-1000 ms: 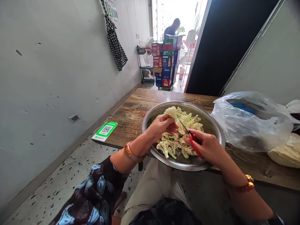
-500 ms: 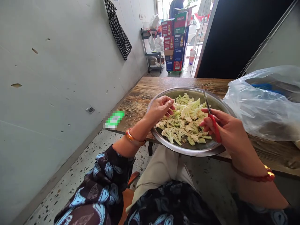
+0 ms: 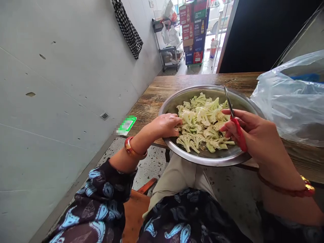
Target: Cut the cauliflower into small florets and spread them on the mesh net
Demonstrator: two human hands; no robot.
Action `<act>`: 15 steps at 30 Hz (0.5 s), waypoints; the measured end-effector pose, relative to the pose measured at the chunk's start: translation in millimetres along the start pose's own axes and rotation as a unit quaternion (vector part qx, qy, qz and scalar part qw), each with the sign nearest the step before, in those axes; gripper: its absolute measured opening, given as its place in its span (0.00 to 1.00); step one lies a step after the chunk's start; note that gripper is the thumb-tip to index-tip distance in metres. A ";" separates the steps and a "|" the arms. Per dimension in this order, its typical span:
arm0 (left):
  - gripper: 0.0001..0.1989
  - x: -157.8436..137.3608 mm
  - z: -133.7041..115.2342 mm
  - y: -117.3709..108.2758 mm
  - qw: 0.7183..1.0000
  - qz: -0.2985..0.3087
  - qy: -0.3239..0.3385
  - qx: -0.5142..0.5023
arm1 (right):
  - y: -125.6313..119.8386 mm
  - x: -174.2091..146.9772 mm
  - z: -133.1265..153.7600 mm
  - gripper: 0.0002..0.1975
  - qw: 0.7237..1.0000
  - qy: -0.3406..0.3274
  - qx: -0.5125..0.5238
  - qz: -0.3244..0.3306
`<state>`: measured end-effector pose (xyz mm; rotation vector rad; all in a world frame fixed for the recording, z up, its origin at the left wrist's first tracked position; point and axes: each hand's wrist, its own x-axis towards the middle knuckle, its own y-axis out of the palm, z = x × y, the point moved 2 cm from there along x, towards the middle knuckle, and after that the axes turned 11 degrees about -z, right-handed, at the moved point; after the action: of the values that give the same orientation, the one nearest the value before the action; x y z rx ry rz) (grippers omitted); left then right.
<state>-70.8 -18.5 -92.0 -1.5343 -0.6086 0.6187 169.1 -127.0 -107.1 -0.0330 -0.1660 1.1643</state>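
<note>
A wide metal basin holds many cut cauliflower florets, pale with green stems. Over the basin's left rim, my left hand reaches in with its fingers curled down beside the florets; what lies between the fingertips is hidden. At the right side of the basin, my right hand is closed round red-handled scissors. Their blades point up and away from me above the florets.
The basin stands on a wooden table against the left wall. A clear plastic bag lies on the right. Beyond the table are a wheeled cart and stacked drink cartons. A stool is at lower left.
My left hand has lowered from above the florets to the basin's left side, fingers down. My right hand keeps the scissors in much the same place. The view has tilted slightly downward.
</note>
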 end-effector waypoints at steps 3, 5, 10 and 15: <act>0.11 5.1 -5.5 4.5 0.998 -0.008 0.044 0.035 | -0.3 2.5 1.3 0.24 1.000 -0.008 0.002 -0.005; 0.09 5.0 -8.7 5.1 0.996 -0.030 0.070 0.046 | -1.0 3.6 0.2 0.25 1.000 -0.014 0.008 -0.003; 0.07 -1.1 -14.4 -0.6 0.993 -0.071 0.065 0.068 | -0.3 6.4 -5.9 0.28 0.999 -0.013 0.022 0.031; 0.11 -6.4 -18.5 -8.3 0.988 -0.138 0.053 0.049 | 0.0 7.9 -10.0 0.27 0.999 -0.035 0.014 0.036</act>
<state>-62.4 -35.7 -82.7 -1.3528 -0.6846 0.3489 173.6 -119.1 -116.0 0.0257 -0.2112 1.2398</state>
